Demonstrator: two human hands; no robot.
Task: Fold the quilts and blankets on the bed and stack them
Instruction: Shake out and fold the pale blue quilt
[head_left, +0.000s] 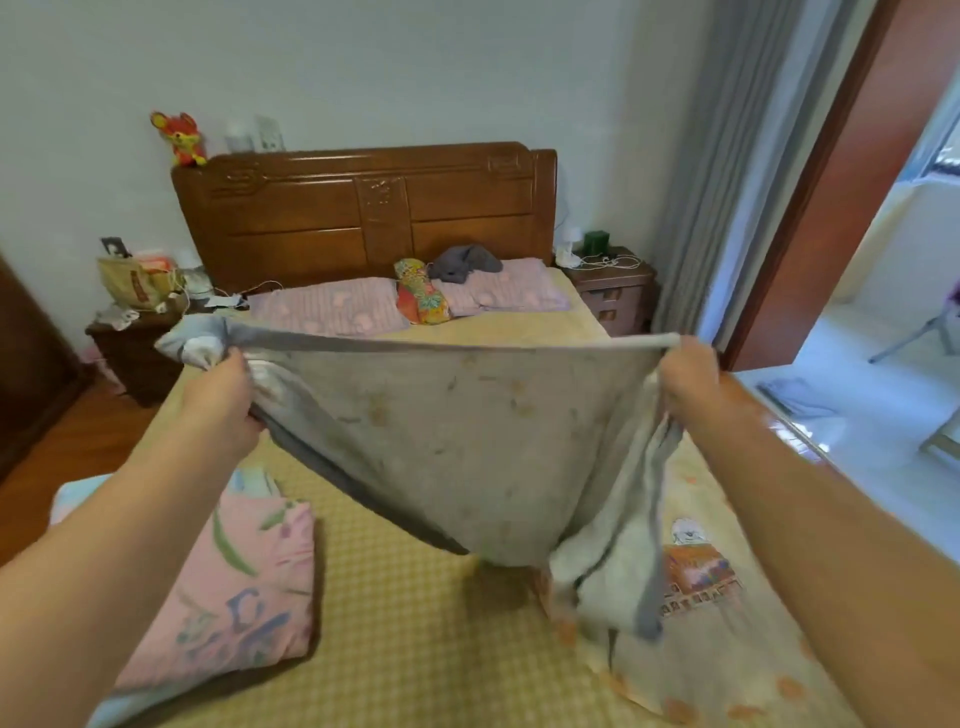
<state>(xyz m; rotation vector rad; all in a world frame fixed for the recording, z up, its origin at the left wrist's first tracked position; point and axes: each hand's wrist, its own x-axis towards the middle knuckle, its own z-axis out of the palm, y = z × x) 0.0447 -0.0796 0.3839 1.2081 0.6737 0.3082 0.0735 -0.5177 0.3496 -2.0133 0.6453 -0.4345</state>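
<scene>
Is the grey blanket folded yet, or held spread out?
Spread out: the left hand and right hand grip the grey blanket by its taut top edge; it hangs above the bed.

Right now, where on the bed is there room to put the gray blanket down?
The checkered bed sheet is bare between the folded pink quilt and the cartoon quilt. Near the headboard it is crowded with pillows.
</scene>
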